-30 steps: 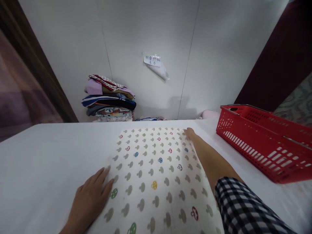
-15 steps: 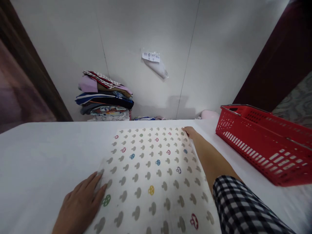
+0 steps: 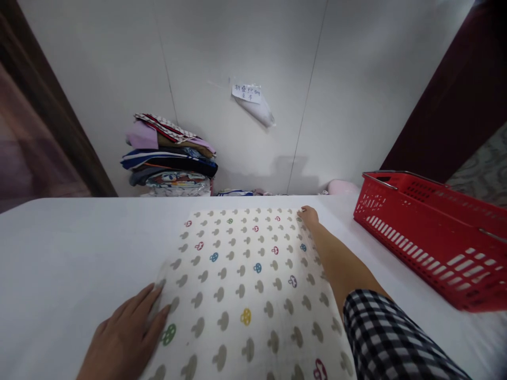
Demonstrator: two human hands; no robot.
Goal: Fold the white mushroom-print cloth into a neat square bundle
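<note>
Apparently straightening mushroom-print cloth [image 3: 237, 306] | left hand [image 3: 123, 330] lay open at left edge | right hand [image 3: 310, 215] touched far-right corner, grip unclear | next likely needed tautness

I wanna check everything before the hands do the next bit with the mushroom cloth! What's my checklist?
1. Left hand at the cloth's left edge: ok.
2. Right hand at the far right corner: ok.
3. Right hand's grip firm: cannot tell.
4. Whole mushroom cloth in view: not ok, its near end runs off the bottom of the picture.
5. Red basket apart from the cloth: ok, it stands off to the right.
</note>
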